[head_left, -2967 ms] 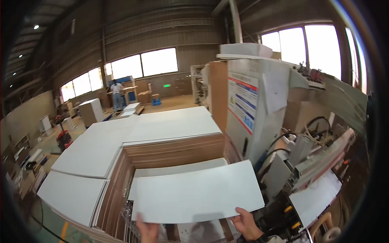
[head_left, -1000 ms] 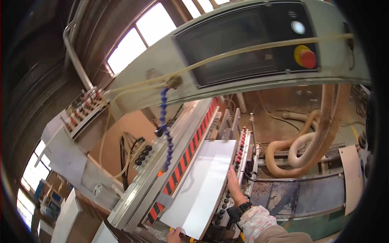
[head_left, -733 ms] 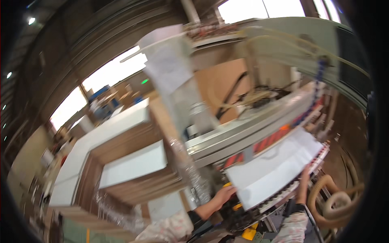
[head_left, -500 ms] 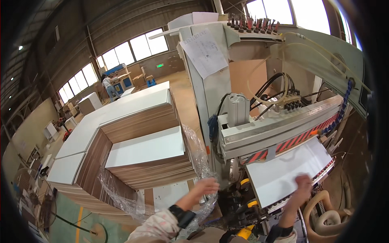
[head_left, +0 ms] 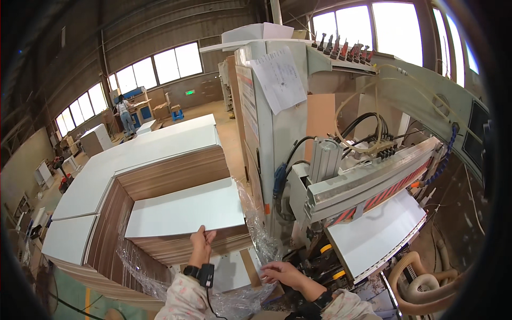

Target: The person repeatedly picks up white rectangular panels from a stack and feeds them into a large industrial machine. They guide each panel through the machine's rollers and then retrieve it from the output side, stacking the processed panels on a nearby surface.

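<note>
A white-faced board point(head_left: 186, 208) lies on top of the shorter stack in the middle of the pallet load. At its front edge, my left hand point(head_left: 200, 246) is closed, with the fingertips pinching the board's rim. My right hand point(head_left: 285, 274) hangs to the right of the stack, above the crumpled clear plastic wrap point(head_left: 242, 298). Its fingers are loosely bent and apart, with nothing visible in them. Another white board point(head_left: 378, 234) rests tilted on the machine at the right, beneath the striped metal beam point(head_left: 373, 176), out of reach of both hands.
Taller stacks of white boards point(head_left: 170, 141) border the shorter stack behind and at left. The machine's grey column point(head_left: 288, 128) rises at centre right, with a paper sheet point(head_left: 280, 77) on it. Ribbed hoses point(head_left: 426, 288) coil at lower right. Far back, a person point(head_left: 126, 114) stands near a bench.
My left hand has moved left and up to the stacked board's front edge. My right hand has left the machine's board and swung left. The view has turned somewhat.
</note>
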### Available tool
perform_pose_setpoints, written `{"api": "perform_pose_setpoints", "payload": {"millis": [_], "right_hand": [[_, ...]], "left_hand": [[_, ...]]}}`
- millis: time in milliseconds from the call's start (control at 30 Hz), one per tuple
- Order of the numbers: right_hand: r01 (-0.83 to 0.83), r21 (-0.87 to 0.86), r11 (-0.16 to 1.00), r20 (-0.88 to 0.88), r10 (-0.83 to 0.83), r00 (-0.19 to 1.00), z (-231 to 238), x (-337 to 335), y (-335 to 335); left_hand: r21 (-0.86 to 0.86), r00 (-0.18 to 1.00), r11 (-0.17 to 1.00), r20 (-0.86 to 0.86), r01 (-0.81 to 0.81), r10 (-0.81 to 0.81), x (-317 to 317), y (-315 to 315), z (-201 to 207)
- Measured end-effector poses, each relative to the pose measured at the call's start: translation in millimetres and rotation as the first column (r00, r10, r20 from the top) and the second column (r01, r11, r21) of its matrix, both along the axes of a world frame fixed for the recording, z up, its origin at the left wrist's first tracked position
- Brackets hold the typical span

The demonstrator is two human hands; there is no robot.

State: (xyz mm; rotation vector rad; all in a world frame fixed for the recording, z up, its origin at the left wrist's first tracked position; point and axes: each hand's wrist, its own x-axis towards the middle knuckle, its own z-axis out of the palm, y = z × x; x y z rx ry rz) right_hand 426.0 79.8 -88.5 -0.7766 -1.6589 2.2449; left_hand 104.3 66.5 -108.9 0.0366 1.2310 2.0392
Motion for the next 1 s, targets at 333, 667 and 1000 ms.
{"api": "perform_pose_setpoints", "payload": {"millis": [333, 667, 1000], "right_hand": [[-0.098, -0.192, 0.976, -0.136, 0.072, 0.988, 10.0, -79.3, 7.6], [0.099, -0.523, 0.846, -0.267, -0.273, 0.924, -15.3, -23.3, -32.1], [0.287, -0.394, 0.873, -0.119, -0.358, 0.926, -2.0, 100.0, -56.8]], "left_hand": [[0.185, 0.997, 0.980, 0.032, 0.069, -0.076, -38.1, -3.3, -22.2], [0.148, 0.995, 0.984, 0.008, 0.100, -0.102, 137.8, -103.8, 1.2], [0.090, 0.984, 0.995, -0.178, 0.038, -0.022, 174.9, -220.6, -8.0]]}}
